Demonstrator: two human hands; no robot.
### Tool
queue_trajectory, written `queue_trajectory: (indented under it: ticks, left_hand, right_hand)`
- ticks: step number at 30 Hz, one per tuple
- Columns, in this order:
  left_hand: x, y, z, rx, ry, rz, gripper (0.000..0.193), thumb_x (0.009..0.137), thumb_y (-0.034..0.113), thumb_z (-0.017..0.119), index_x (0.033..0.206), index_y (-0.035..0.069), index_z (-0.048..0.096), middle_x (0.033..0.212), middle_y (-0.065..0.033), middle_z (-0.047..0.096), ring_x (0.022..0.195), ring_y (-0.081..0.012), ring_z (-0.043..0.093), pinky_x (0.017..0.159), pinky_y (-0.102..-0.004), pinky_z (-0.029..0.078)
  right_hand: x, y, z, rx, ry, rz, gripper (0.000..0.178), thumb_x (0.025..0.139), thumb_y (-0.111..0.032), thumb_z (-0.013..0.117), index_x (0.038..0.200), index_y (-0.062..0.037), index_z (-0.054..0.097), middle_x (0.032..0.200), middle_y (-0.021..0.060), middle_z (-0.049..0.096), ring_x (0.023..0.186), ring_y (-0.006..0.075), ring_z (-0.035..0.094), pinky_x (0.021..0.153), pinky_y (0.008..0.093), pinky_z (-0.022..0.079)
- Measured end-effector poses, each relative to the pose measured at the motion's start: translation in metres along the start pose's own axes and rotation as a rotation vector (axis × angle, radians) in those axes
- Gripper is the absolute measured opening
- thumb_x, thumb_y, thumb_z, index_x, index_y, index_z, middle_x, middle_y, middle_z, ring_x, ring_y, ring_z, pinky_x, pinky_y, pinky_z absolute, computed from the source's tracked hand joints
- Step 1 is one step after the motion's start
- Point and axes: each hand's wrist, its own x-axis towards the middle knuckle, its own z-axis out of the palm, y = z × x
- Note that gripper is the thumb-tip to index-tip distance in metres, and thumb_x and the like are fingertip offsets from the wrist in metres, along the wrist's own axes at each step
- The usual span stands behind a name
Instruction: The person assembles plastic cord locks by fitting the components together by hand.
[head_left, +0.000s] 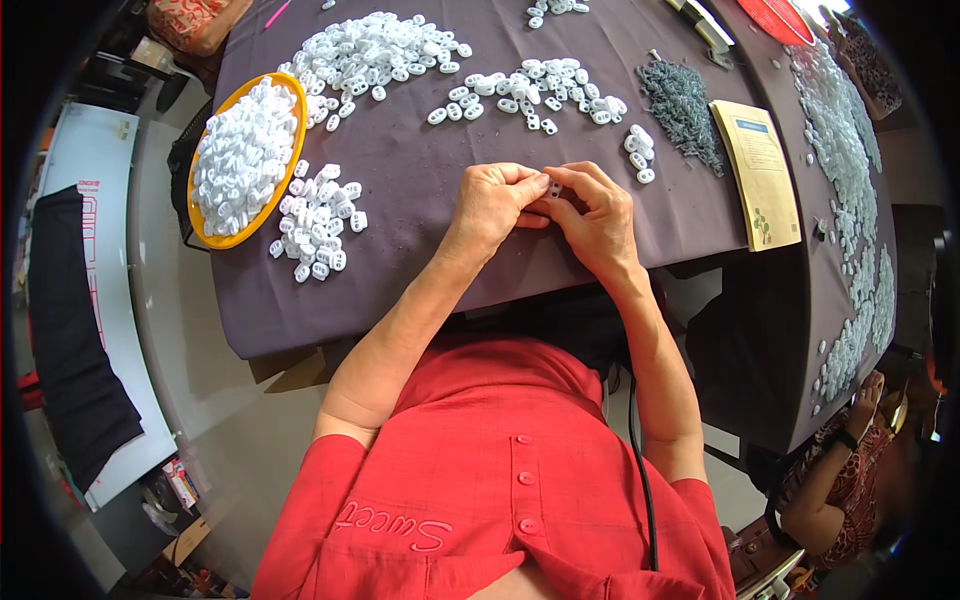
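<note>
My left hand [494, 203] and my right hand [594, 212] meet at the fingertips just above the dark tablecloth [400, 240]. Between the fingers of my right hand shows a small white plastic piece [555, 189] with dark holes. The thumb and forefinger of my left hand are pinched together right beside it; what they grip is hidden. Beyond my hands lies a loose group of white two-holed plastic pieces [530, 88], and a small cluster of them [639, 153] is right of my right hand. A heap of small grey plastic parts [684, 108] lies farther right.
On the left, a yellow basket [300, 110] holds many white pieces, with a smaller pile [318, 222] beside it. A large heap [370, 48] lies at the back. A tan booklet [757, 175] is on the right, and another person's arm [815, 505] shows at the lower right.
</note>
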Motion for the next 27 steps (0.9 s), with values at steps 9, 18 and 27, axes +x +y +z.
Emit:
queue_trajectory:
  ticks: [9, 18, 27]
  left_hand:
    - [-0.0002, 0.0063, -0.0007, -0.017, -0.027, -0.033, 0.016, 0.085, 0.014, 0.058, 0.087, -0.001, 0.063, 0.077, -0.0074, 0.064, 0.068, -0.0128, 0.063, 0.056, -0.0248, 0.054]
    - [0.0012, 0.0038, 0.0000, 0.024, -0.002, -0.032, 0.016, 0.086, 0.014, 0.057, 0.086, -0.001, 0.062, 0.076, -0.0067, 0.063, 0.067, -0.0130, 0.062, 0.057, -0.0261, 0.054]
    - [0.0014, 0.0078, -0.0010, 0.012, -0.030, -0.093, 0.018, 0.086, 0.016, 0.057, 0.086, -0.001, 0.062, 0.076, -0.0079, 0.063, 0.064, -0.0134, 0.062, 0.055, -0.0274, 0.055]
  right_hand:
    - [0.0012, 0.0016, -0.0005, -0.005, 0.002, -0.019, 0.021, 0.069, -0.002, 0.063, 0.090, 0.0005, 0.063, 0.085, 0.0101, 0.061, 0.070, 0.0205, 0.061, 0.061, 0.0279, 0.049]
    - [0.0022, 0.0031, 0.0008, -0.060, -0.021, -0.075, 0.024, 0.069, -0.001, 0.062, 0.092, 0.0001, 0.062, 0.087, 0.0107, 0.059, 0.070, 0.0235, 0.060, 0.062, 0.0302, 0.049]
    - [0.0024, 0.0005, -0.0025, -0.060, 0.008, -0.003, 0.023, 0.068, -0.004, 0.066, 0.090, 0.0000, 0.061, 0.085, 0.0097, 0.059, 0.063, 0.0195, 0.059, 0.056, 0.0282, 0.048]
